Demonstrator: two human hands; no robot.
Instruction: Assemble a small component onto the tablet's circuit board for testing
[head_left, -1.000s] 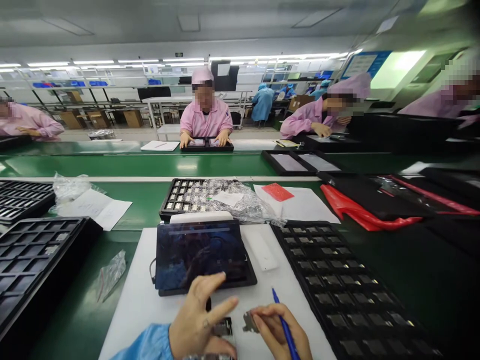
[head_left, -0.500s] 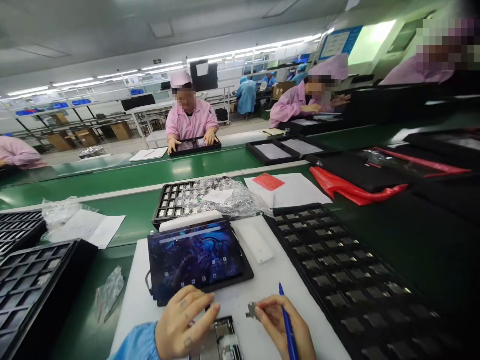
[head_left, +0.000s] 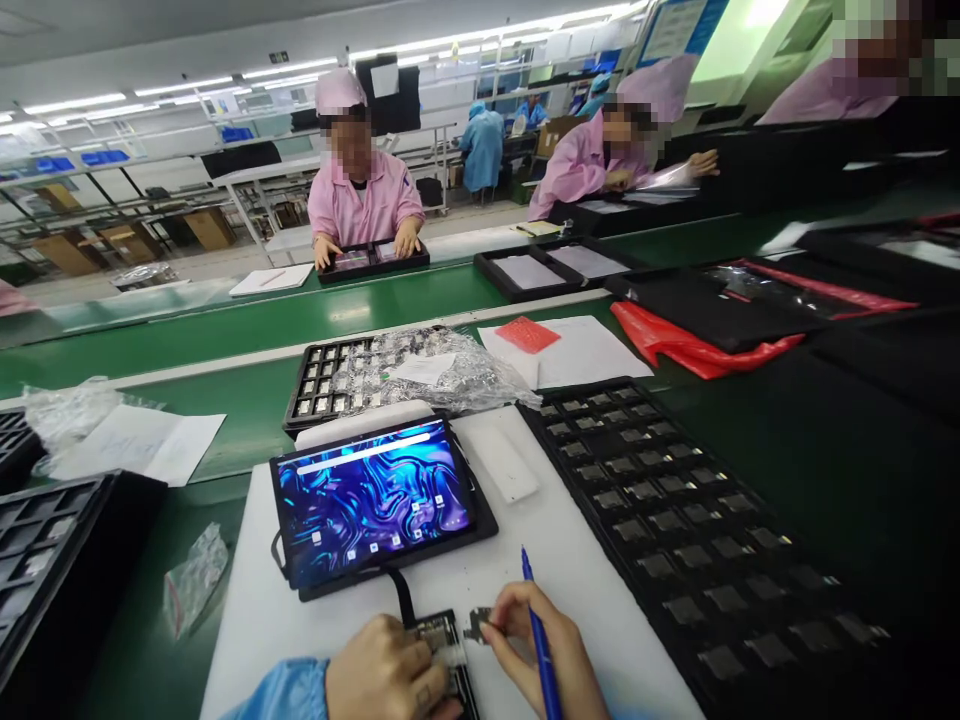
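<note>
My right hand (head_left: 551,650) pinches a small flat grey part with a notched end (head_left: 478,625) between thumb and index finger. A blue pen (head_left: 541,640) is tucked through the same hand, tip upward. My left hand (head_left: 390,672) is closed over a dark-framed circuit board (head_left: 444,640), its curled fingertips on the board and partly hidden. The grey part is just right of the board's edge. A black ribbon cable (head_left: 401,592) runs from the board toward the tablet (head_left: 375,500), whose lit screen shows a blue and purple swirl. A white work mat (head_left: 585,590) is underneath.
To the right lies a black tray (head_left: 626,520) of flat modules. Behind the tablet stands a part tray under clear plastic wrap (head_left: 330,385). A black compartment tray (head_left: 82,570) and a small plastic bag (head_left: 196,580) are left. Co-workers in pink (head_left: 367,200) sit across the green bench (head_left: 247,335).
My left hand has lowered and curled its fingers onto the circuit board. My right hand has shifted slightly left with the grey part. The tablet's screen looks brighter, and the view has tilted down.
</note>
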